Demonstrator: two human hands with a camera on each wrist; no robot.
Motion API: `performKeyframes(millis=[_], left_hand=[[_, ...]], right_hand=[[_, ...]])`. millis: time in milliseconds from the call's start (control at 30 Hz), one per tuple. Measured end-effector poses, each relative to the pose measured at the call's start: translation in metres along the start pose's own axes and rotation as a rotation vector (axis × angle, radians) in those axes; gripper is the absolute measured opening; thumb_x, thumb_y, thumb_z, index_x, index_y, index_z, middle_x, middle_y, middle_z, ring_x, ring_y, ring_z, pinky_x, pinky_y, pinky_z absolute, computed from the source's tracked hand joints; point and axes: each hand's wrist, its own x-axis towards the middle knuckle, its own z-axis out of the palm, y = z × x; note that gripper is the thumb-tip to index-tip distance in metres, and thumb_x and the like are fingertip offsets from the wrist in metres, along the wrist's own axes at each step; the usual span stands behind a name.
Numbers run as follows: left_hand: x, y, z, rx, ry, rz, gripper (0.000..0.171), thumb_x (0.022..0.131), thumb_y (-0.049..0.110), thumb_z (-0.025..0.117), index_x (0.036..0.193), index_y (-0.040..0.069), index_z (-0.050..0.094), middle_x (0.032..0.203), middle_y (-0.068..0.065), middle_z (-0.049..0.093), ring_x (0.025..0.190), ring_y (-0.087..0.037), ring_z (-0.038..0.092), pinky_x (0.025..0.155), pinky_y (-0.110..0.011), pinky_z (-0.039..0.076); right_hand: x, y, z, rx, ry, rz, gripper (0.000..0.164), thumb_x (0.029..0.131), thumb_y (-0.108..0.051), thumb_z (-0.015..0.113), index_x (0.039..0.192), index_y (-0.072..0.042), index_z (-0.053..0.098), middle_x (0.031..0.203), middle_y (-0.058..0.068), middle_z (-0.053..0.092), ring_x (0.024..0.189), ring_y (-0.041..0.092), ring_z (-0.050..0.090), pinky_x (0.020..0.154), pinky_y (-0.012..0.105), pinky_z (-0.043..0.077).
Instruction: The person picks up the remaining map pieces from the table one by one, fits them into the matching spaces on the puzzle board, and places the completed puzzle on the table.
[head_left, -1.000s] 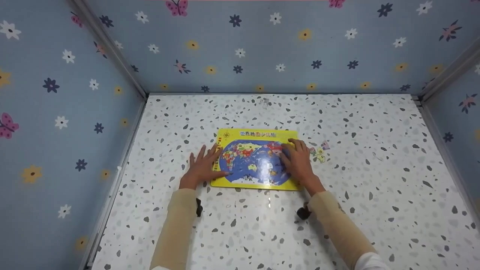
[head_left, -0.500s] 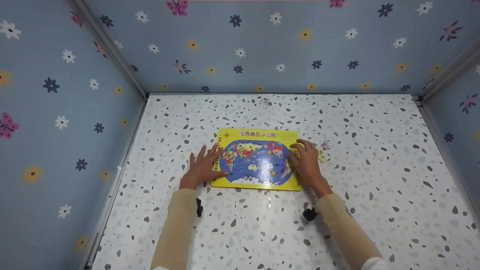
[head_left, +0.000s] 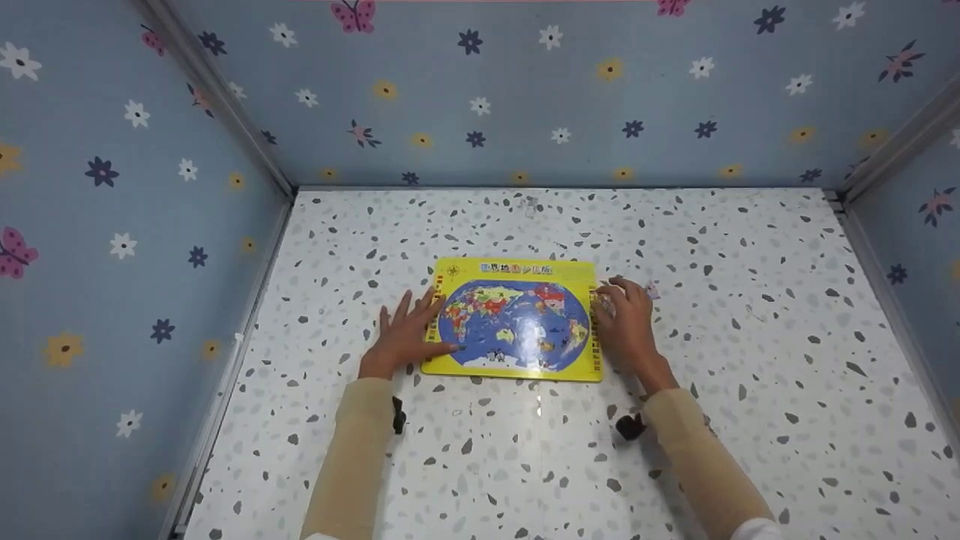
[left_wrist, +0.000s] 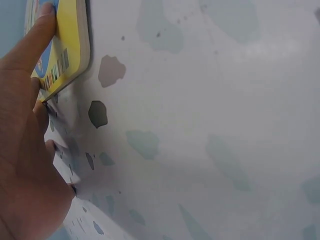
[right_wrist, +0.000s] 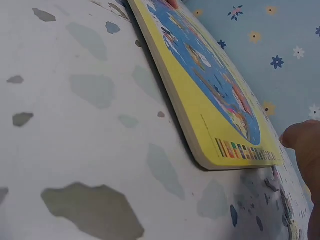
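Note:
A yellow-bordered world map puzzle board lies flat on the speckled table, its oval map of blue sea and coloured lands facing up. My left hand rests at its left edge with fingers spread. In the left wrist view, the thumb lies on top of the board. Just past the right edge is my right hand, its fingers bent loosely; the right wrist view shows the thumb by the board's corner. Small loose puzzle pieces lie beneath this hand, partly hidden. I see no piece gripped.
One pinkish loose piece shows beyond the right hand. Blue flower-patterned panels stand at the back and on both sides of the white speckled table. A small black object is by the right wrist.
My right hand has moved right, off the map and over to the loose pieces, uncovering the board's right side. The left hand and the board have stayed in place.

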Motion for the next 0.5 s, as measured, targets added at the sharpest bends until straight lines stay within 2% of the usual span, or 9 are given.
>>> performKeyframes(millis=[100,267,500], left_hand=[[0.0,-0.001,0.0,-0.006,0.001,0.014,0.103,0.07,0.076,0.062,0.153,0.039,0.012,0.162,0.012,0.001,0.149,-0.025,-0.013,0.113,-0.061,-0.015],[0.002,-0.002,0.0,0.008,-0.002,0.018,0.104,0.07,0.078,0.061,0.153,0.039,0.01,0.162,0.012,0.0,0.149,-0.025,-0.013,0.113,-0.061,-0.015],[0.002,-0.001,0.0,0.014,-0.008,0.012,0.104,0.07,0.078,0.06,0.153,0.039,0.01,0.161,0.012,-0.001,0.149,-0.026,-0.013,0.113,-0.062,-0.014]], right_hand=[[0.0,0.002,-0.003,-0.002,0.018,0.002,0.022,0.094,-0.024,0.062,0.113,-0.013,0.064,0.142,0.009,0.045,0.136,0.029,0.034,0.115,0.053,0.021],[0.003,0.01,-0.008,-0.005,0.052,-0.013,0.022,0.093,-0.024,0.063,0.111,-0.011,0.065,0.138,0.01,0.048,0.133,0.03,0.038,0.113,0.053,0.024],[0.004,0.021,-0.011,-0.012,0.043,0.042,0.023,0.093,-0.023,0.063,0.111,-0.011,0.066,0.14,0.01,0.046,0.135,0.031,0.035,0.112,0.053,0.024]])
